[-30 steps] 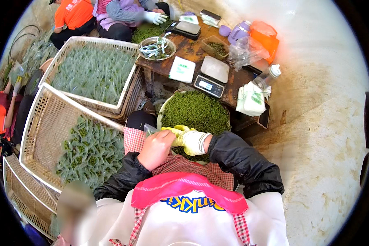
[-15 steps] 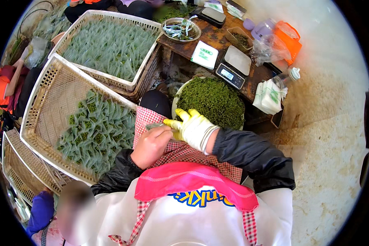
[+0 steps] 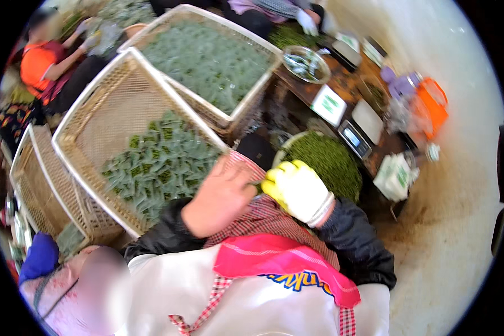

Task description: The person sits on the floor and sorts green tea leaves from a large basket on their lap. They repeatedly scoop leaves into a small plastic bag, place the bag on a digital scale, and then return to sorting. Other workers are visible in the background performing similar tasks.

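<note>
My bare left hand (image 3: 221, 193) and my right hand (image 3: 299, 190), in a white glove with yellow fingers, meet above my red checked apron (image 3: 252, 215). Between them shows a bit of a small plastic bag (image 3: 257, 183), mostly hidden by the fingers. The gloved fingers are closed on it; my left fingers are bent against its other side, a little blurred. Just beyond the glove stands a round tub (image 3: 281, 151) heaped with small green berries (image 3: 325, 165). Left of my hands, a woven plastic crate (image 3: 89, 106) holds many filled clear bags (image 3: 162, 165).
A second crate (image 3: 173, 11) full of bags stands behind. On the wooden table (image 3: 297, 87) are a scale (image 3: 355, 137), a stack of white bags (image 3: 329, 105), a metal bowl (image 3: 307, 64) and an orange bag (image 3: 434, 106). Co-workers sit at far left (image 3: 39, 70), back and near left (image 3: 42, 257).
The view has swung, so crates and table appear shifted right. My left hand has turned from a closed pinch to back up with fingers more extended; the gloved fingers have curled in.
</note>
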Available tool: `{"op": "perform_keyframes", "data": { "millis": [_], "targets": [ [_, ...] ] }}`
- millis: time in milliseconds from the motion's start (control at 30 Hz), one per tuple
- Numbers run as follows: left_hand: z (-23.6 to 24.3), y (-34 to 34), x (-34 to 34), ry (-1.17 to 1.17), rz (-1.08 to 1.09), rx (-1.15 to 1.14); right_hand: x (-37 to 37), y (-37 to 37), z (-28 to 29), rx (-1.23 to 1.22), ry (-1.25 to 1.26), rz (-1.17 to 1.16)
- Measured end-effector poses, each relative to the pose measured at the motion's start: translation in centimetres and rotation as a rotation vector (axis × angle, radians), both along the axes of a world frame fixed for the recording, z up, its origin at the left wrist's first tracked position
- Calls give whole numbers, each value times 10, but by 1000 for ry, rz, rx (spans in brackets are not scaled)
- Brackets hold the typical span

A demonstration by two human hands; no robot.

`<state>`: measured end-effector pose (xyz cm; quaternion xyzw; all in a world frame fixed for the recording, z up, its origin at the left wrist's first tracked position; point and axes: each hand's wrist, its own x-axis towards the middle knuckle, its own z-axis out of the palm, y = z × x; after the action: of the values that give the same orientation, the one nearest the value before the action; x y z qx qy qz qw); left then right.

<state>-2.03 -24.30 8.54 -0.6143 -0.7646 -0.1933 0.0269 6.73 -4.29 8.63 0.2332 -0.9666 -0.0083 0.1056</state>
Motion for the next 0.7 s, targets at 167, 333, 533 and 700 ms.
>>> {"op": "perform_keyframes", "data": {
  "millis": [167, 333, 533, 700],
  "targets": [
    [-45, 0, -20, -19, 103, 88, -14, -16, 23, -263, 31, 40],
    [-51, -55, -78, 116, 567, 209, -12, 6, 33, -608, 71, -42],
    [-78, -156, -217, 540, 1162, 154, 41, 52, -31, -609, -26, -365],
    [-231, -266, -262, -53, 1338, -403, 75, 65, -76, -725, -201, -506]
  ]
}}
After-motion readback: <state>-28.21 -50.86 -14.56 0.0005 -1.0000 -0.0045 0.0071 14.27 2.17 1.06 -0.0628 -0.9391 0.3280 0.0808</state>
